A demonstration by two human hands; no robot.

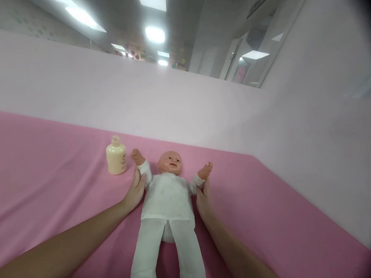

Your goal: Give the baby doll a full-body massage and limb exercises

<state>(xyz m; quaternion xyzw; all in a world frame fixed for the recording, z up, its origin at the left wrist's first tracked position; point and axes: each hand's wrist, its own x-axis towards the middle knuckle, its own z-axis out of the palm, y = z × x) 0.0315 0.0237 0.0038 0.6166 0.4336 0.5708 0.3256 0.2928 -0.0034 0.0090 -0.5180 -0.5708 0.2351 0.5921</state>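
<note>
doll (168, 197) supine on pink sheet (51, 169) | both hands at its arms | bottle (116, 157) beside

The doll (167, 197) wears plain white. Beside its arm stands a cream-yellow bottle (115, 156). Under the doll, the sheet (269, 217) is solid pink.

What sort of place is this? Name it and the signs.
Likely an infant-care training room: a baby doll in white clothes lies on a pink sheet, a lotion bottle stands beside it, and pale partitions screen the bed.
</note>
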